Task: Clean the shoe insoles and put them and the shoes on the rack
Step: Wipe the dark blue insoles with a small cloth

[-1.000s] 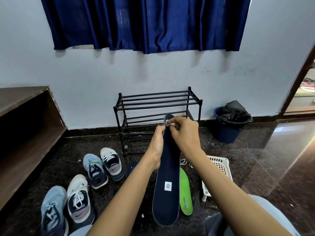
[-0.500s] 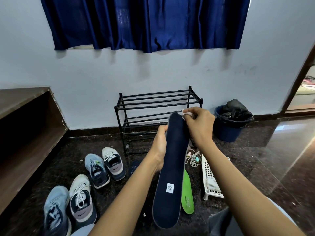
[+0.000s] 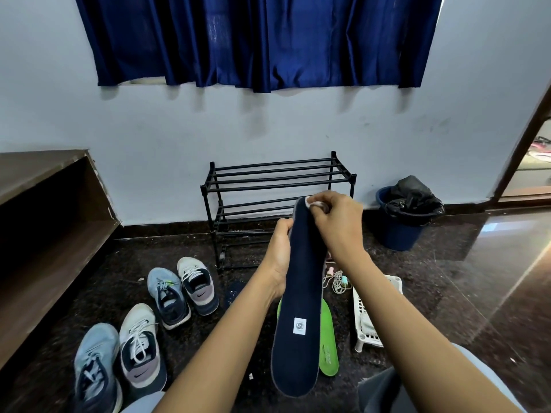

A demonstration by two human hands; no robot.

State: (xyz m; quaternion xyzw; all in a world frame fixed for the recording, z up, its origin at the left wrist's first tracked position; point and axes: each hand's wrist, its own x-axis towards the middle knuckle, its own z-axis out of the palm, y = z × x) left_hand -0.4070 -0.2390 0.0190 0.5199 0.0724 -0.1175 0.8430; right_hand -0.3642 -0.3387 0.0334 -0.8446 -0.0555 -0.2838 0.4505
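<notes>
Navy insole (image 3: 298,293), held upright in mid-air in front of the person, toe end up and heel end down, with a small white square label near the heel. The left hand (image 3: 278,248) grips its left edge above the middle, fingers curled round the back. The right hand (image 3: 340,225) pinches a small white wad (image 3: 315,204) between curled fingers and presses it against the toe end of the insole. A green insole (image 3: 328,347) lies on the dark polished floor (image 3: 447,293) directly behind the held one, partly hidden by it. A black tube-frame rack (image 3: 277,186) stands against the wall beyond the hands, its tiers bare. Four shoes sit on the floor to the left in two pairs: a light blue shoe (image 3: 168,296) beside a white and grey shoe (image 3: 198,284), and nearer the camera a blue shoe (image 3: 95,368) beside a white shoe (image 3: 140,350). A white slatted basket (image 3: 366,323) rests to the right, with a tangle of cable (image 3: 337,281) just beyond it. A blue bin (image 3: 399,231) lined with a black bag stands by the wall at right, and a dark blue curtain (image 3: 262,40) hangs above.
</notes>
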